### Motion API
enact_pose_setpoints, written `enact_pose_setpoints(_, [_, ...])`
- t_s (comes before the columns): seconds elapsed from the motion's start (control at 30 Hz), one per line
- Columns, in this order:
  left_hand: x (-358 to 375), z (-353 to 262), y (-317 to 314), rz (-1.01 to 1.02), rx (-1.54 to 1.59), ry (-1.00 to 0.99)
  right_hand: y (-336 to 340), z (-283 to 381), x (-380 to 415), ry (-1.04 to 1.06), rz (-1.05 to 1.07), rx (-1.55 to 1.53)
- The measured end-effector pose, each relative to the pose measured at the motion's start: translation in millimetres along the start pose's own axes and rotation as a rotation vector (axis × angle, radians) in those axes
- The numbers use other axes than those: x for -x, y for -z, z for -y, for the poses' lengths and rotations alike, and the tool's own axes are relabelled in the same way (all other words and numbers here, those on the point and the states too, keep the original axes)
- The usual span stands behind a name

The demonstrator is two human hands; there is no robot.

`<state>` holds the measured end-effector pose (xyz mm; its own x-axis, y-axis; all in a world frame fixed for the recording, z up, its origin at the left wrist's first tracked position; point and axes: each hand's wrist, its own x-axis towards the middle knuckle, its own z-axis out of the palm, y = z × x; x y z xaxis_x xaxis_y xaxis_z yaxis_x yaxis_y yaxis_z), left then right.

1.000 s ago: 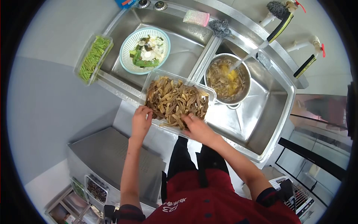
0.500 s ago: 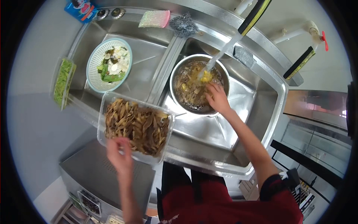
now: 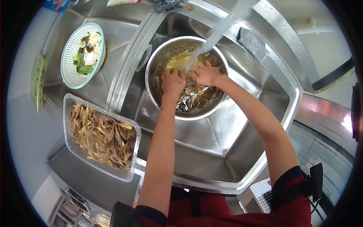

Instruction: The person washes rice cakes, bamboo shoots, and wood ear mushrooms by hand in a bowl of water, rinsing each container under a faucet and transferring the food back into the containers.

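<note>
A round metal pot (image 3: 149,90) of water stands in the right-hand sink basin, with brownish strips loose in it. My left hand (image 3: 173,82) reaches into its left half, fingers spread and partly under the surface. To the right, my right hand (image 3: 207,74) also lies in the water with its fingers apart. Beyond the fingertips a yellow patch (image 3: 177,62) shows under the water; its kind is unclear. A stream of water (image 3: 211,41) pours in between the hands.
A clear plastic tray (image 3: 137,142) of brown dried-looking strips rests over the sink's front left edge. In the left basin stands a colander (image 3: 72,78) with vegetable scraps. A green-filled container (image 3: 39,83) is far left. A grey scouring pad (image 3: 252,43) lies on the back ledge.
My left hand has moved from the tray of strips into the pot, beside my right hand. The camera view has shifted closer to the pot, and the water looks more stirred.
</note>
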<state>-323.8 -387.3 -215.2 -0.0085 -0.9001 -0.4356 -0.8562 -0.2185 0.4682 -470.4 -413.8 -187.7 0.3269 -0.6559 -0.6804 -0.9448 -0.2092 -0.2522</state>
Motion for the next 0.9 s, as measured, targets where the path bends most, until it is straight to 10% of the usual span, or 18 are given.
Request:
enact_pose_setpoints(0.2, [23,11,-8,0.254,0.257,0.051,-47,22,16,-0.101,-0.089,-0.546])
enact_pose_setpoints(0.47, [35,-1,-51,-0.209,0.772,0.422,-91,65,2,-0.378,-0.289,-1.879])
enact_pose_setpoints(0.8, [58,-64,28,-0.242,1.16,0.281,-2,97,64,-0.338,-0.95,-1.739])
enact_pose_setpoints(0.9, [72,-88,58,-0.24,1.194,0.045,-1,82,67,-0.287,-1.222,-1.285])
